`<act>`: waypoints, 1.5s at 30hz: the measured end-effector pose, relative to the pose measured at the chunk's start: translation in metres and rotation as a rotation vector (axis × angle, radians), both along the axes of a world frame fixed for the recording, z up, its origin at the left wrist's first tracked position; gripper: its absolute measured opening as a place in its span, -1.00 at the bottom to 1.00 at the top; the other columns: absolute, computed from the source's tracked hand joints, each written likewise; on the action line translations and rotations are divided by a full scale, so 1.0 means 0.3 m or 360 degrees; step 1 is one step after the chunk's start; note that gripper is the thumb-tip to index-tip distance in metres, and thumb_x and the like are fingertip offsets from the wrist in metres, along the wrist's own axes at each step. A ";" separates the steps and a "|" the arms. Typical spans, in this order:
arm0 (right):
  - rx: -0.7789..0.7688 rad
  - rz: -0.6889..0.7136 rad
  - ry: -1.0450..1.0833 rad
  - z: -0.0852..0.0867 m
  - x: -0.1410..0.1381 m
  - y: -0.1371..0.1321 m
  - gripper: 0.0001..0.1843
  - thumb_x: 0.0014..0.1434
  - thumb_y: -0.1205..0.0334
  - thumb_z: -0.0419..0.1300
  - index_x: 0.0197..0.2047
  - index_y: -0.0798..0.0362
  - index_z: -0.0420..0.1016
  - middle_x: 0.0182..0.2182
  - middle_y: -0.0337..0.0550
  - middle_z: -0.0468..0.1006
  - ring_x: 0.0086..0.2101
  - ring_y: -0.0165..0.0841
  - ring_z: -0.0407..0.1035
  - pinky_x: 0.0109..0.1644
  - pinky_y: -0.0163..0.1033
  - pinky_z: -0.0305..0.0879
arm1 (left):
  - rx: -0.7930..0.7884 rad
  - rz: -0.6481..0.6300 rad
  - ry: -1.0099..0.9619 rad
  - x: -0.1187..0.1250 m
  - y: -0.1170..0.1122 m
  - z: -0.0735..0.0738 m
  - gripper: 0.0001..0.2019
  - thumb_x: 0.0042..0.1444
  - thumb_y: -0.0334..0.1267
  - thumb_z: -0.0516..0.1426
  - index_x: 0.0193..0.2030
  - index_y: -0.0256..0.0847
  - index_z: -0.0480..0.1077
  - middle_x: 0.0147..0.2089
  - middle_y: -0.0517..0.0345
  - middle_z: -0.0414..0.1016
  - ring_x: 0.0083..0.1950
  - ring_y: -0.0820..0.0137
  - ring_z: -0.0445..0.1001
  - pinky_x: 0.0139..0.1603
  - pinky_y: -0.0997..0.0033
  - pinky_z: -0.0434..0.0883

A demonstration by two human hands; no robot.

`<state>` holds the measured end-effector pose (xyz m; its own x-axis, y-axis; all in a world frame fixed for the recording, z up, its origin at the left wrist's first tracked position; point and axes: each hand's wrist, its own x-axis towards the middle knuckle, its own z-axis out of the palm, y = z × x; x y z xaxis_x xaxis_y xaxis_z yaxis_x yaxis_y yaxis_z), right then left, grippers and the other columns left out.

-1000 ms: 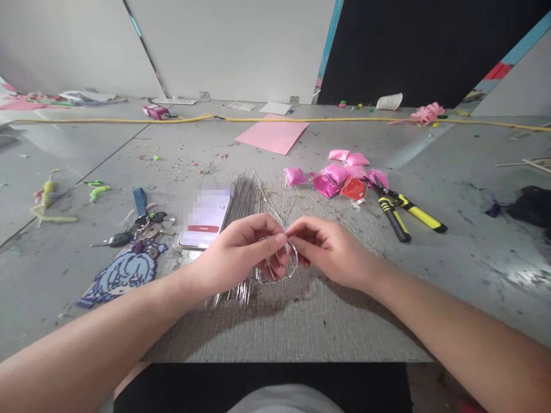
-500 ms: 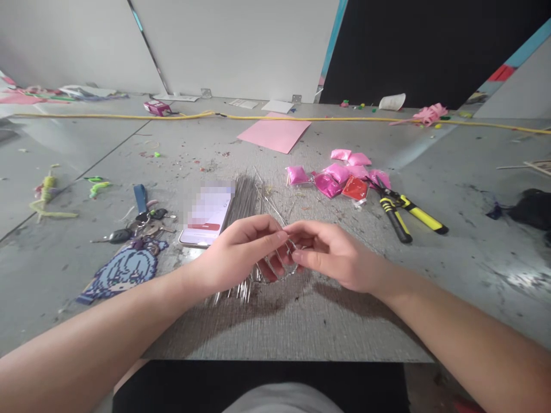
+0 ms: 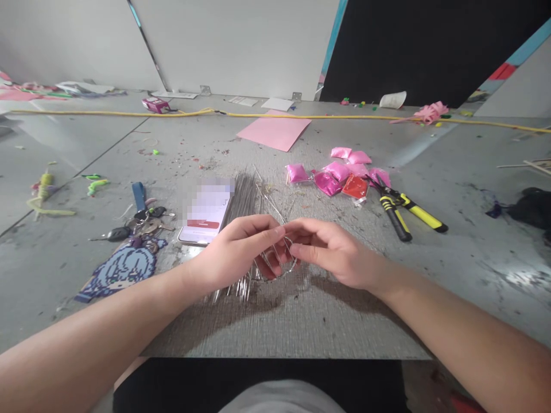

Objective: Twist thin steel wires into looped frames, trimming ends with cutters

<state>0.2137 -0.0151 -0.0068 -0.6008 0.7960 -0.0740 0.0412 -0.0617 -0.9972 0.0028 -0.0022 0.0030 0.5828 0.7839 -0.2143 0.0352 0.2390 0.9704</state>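
Two hands are meeting over the table (image 3: 301,321) | left hand (image 3: 235,249) is pinching a thin wire loop (image 3: 289,268) while right hand (image 3: 331,249) is gripping its other side, probably bracing the bend | loop is hovering just above the wire bundle (image 3: 244,198) | compared with a second ago, right fingers are lying lower and flatter.

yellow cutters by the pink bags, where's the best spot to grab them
Grip the cutters by the two handles, coming from the near right: they lie flat, handles splayed toward that side, with the blades pointing into the pink packets.
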 end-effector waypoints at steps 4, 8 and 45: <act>0.0071 0.0004 0.0010 -0.010 0.002 0.002 -0.71 0.37 0.22 0.18 0.14 -0.02 0.46 -0.19 -0.17 0.57 -0.14 -0.33 0.46 -0.05 -0.16 0.37 | -0.0024 0.0009 0.0022 0.004 0.002 -0.001 -0.71 0.33 -0.12 0.12 -0.36 -0.27 0.40 -0.40 0.18 0.51 -0.44 0.44 0.56 -0.45 0.49 0.51; 0.0128 -0.0060 -0.0014 -0.010 -0.002 -0.001 -0.68 0.36 0.25 0.19 0.17 0.00 0.44 -0.17 -0.15 0.59 -0.12 -0.34 0.48 -0.01 -0.17 0.40 | 0.0011 0.0025 0.0057 0.006 0.003 0.000 -0.70 0.33 -0.11 0.11 -0.37 -0.26 0.39 -0.41 0.18 0.51 -0.44 0.44 0.55 -0.45 0.49 0.52; 0.0176 -0.0363 -0.0299 -0.004 -0.030 -0.014 -0.85 0.28 0.25 0.25 -0.07 0.01 0.49 -0.32 -0.18 0.60 -0.45 -0.42 0.45 -0.46 -0.31 0.44 | 0.0118 0.0113 0.0258 0.016 0.000 -0.009 -0.69 0.30 -0.05 0.13 -0.38 -0.22 0.34 -0.44 0.23 0.46 -0.43 0.47 0.51 -0.41 0.49 0.50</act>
<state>0.2045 -0.0193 -0.0079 -0.3895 0.9182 -0.0723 0.2231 0.0179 -0.9746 0.0076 -0.0022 0.0003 0.4879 0.8390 -0.2410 0.1783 0.1745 0.9684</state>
